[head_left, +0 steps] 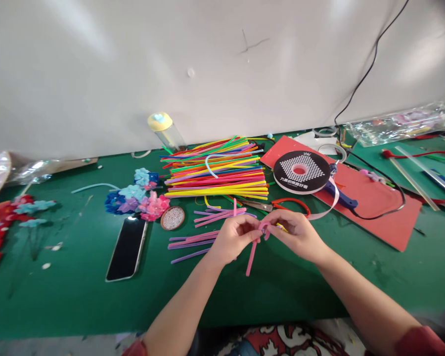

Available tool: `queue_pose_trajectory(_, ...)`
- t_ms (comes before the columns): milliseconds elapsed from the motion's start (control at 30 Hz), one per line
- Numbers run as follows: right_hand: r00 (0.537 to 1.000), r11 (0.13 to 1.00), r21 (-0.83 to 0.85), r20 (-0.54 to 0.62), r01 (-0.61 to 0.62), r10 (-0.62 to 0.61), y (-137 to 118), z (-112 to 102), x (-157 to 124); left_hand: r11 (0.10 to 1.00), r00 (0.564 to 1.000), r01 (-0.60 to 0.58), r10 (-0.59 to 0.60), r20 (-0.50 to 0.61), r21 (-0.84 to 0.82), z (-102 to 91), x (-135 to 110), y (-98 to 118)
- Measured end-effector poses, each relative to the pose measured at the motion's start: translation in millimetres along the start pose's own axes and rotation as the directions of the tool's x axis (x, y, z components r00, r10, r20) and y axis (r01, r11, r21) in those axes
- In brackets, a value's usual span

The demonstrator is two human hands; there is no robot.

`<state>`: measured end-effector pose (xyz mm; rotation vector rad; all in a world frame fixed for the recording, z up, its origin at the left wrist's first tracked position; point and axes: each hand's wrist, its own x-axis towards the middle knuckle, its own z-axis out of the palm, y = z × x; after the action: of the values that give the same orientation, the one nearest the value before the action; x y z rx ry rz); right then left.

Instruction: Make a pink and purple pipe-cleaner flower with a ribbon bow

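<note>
Between my two hands is a pink pipe cleaner (251, 259), bent into a curl at the top with one straight end hanging down. My left hand (234, 236) is closed on it, thumb against the fingers. The fingers of my right hand (298, 233) pinch the curled part from the other side; a bit of yellow shows by them, too small to name. Short pink and purple pipe cleaners (193, 241) lie on the table just left of my left hand. Orange-handled scissors (289, 201) rest beyond my right hand.
Behind my hands lies a big pile of coloured pipe cleaners (215, 173). A ribbon spool (282, 180) and a blue-handled tool (343, 197) with a black cord sit on a red board (389, 227). Left are a phone (126, 249), a bead dish (172, 218) and fuzzy flowers (131, 193).
</note>
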<state>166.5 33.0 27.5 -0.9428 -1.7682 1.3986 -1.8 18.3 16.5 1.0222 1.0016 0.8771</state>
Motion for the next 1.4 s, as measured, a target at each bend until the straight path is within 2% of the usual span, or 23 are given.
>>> queue_pose_trajectory(167,0.986,0.977,0.146,0.078,-0.155,0.145,1.4,-2.2,0.5,0.999,1.0,-0.003,0.002,-0.029,-0.041,0.9,0.7,-1.7)
queue_pose_trajectory(333,0.987,0.98,0.127,0.062,-0.155,0.148,1.7,-3.8,1.4,0.999,0.999,0.051,-0.051,-0.016,-0.011,0.9,0.2,0.2)
queue_pose_trajectory(467,0.998,0.996,-0.052,-0.023,-0.065,0.064,0.9,-7.0,2.8,0.994,0.993,0.11,-0.111,0.04,0.01,-0.5,-0.8,2.4)
queue_pose_trajectory(567,0.999,0.982,-0.186,-0.027,0.029,-0.035,2.5,-9.6,3.8,0.995,0.994,0.097,-0.099,0.043,0.028,-1.6,-1.2,2.0)
queue_pose_trajectory(800,0.974,0.956,-0.192,0.069,0.224,-0.214,5.7,-15.3,6.6,0.996,0.995,0.088,-0.088,0.049,-0.011,-1.2,-1.9,-3.5)
queue_pose_trajectory(1000,0.958,0.879,-0.383,0.064,0.283,-0.281,7.6,-15.7,4.8,0.996,0.999,0.04,-0.041,0.011,0.078,2.6,-3.4,-4.7)
queue_pose_trajectory(1167,0.929,0.754,-0.565,0.068,0.335,-0.363,11.0,-12.8,5.0,0.982,0.998,-0.036,0.043,-0.035,0.186,5.5,-3.0,-12.5)
queue_pose_trajectory(1267,0.911,0.694,-0.619,0.088,0.367,-0.403,12.1,-11.2,6.3,0.972,0.995,-0.064,0.079,-0.06,0.228,5.4,-1.8,-15.0)
queue_pose_trajectory(1333,0.904,0.707,-0.594,0.086,0.384,-0.419,11.8,-10.6,6.5,0.97,0.992,-0.078,0.098,-0.075,0.231,4.6,-1.1,-14.0)
queue_pose_trajectory(1400,0.911,0.761,-0.528,0.065,0.378,-0.408,10.9,-10.5,5.8,0.968,0.989,-0.094,0.118,-0.091,0.233,3.7,-0.7,-11.8)
